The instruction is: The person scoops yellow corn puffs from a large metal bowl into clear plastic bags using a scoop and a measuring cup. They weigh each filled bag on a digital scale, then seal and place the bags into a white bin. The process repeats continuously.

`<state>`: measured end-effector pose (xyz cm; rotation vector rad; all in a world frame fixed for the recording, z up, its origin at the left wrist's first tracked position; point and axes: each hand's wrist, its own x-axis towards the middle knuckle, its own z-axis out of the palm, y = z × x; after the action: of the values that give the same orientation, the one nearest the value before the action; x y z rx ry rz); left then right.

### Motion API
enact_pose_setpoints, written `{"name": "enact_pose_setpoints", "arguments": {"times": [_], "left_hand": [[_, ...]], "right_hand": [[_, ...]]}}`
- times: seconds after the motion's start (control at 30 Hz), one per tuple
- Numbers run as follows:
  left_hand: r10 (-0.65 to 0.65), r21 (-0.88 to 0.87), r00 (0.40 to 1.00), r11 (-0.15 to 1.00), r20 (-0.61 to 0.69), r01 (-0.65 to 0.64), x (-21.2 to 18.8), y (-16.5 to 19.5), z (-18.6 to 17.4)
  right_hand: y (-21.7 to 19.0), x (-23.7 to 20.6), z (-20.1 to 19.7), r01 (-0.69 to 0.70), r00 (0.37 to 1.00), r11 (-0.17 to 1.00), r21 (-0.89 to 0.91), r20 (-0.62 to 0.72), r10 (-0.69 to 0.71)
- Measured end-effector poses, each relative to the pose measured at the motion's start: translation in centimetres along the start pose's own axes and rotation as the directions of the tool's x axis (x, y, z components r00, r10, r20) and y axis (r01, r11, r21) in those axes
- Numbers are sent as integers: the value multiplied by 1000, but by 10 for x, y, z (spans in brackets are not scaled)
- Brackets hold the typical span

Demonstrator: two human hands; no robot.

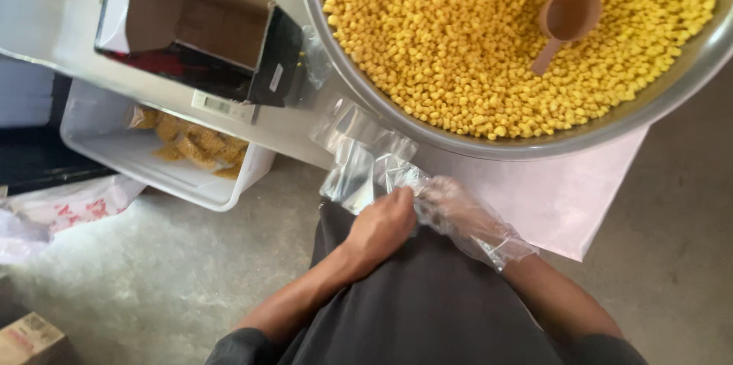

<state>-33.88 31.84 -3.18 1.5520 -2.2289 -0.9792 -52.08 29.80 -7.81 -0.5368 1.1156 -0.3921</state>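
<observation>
A clear plastic bag [366, 170] hangs just below the rim of the big steel bowl [382, 117], at the worktop [557, 197] edge. The bare left hand [382, 227] has its grip pinched on the bag; the gloved right hand [466, 220] grasps it too. Yellow kernels [458, 37] and a brown scoop [565, 17] fill the bowl. Left of the bowl, a white tub [114, 151] sits on the grey concrete floor [191, 258].

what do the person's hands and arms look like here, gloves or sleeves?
The left hand is bare, no glove. The right hand wears a loose, crinkly clear plastic glove ending just past the wrist. Both forearms are bare, with dark short sleeves at the frame's bottom.
</observation>
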Motion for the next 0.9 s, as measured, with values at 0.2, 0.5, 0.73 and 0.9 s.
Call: {"name": "enact_pose_setpoints", "arguments": {"times": [0.2,0.5,0.73,0.9], "left_hand": [[86,64,990,995,-110,-79,-3,-5,8],[44,126,993,992,-109,-31,-8,-17,13],[36,251,982,968,-187,12,-14,-37,13],[-18,262,981,962,-193,69,-19,-40,22]], "right_hand": [[-6,-7,24,43,992,999,-11,-117,-44],[11,73,30,339,936,934,-113,138,-323],[13,73,56,341,925,926,-160,232,-301],[-3,74,75,370,907,910,-184,284,-311]]}}
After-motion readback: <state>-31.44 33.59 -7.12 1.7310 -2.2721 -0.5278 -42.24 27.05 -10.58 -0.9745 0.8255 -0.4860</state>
